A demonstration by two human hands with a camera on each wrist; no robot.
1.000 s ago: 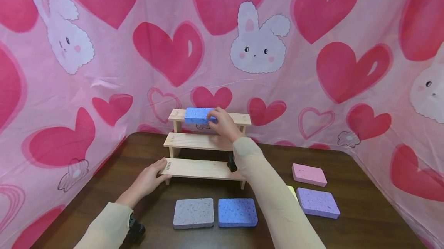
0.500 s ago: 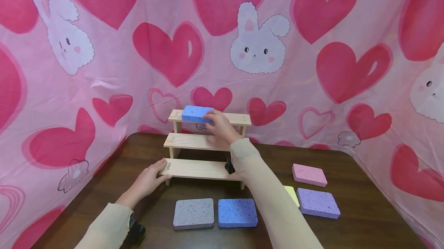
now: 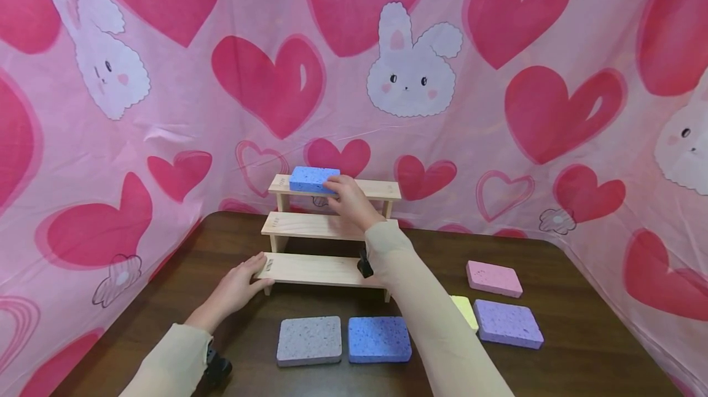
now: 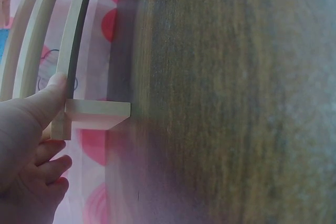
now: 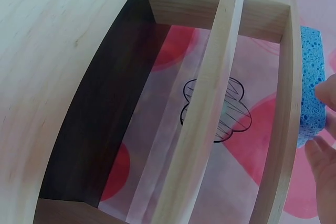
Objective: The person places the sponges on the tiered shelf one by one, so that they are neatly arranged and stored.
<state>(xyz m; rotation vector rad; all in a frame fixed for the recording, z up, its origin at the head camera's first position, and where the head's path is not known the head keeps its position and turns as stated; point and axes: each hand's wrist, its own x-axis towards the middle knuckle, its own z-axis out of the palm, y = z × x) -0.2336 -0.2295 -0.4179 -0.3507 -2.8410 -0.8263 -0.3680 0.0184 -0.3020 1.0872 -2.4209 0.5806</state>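
Note:
A three-tier wooden stand rises in steps on the dark table. On its top tier, toward the left end, lies a blue sponge; my right hand pinches its right end. The right wrist view shows the blue sponge against the top board, with the fingers of my right hand at its edge. My left hand grips the left end of the lowest tier. In the left wrist view, the thumb of my left hand lies on that board and the other fingers are curled beyond its end.
In front of the stand lie a grey sponge and a second blue sponge. To the right are a pink sponge, a purple sponge and a yellow sponge partly behind my right sleeve. A pink heart-patterned cloth hangs behind the table.
My right hand and the blue sponge on the top tier have shifted slightly left, and the sponge appears slightly higher. My left hand has stayed on the lowest tier.

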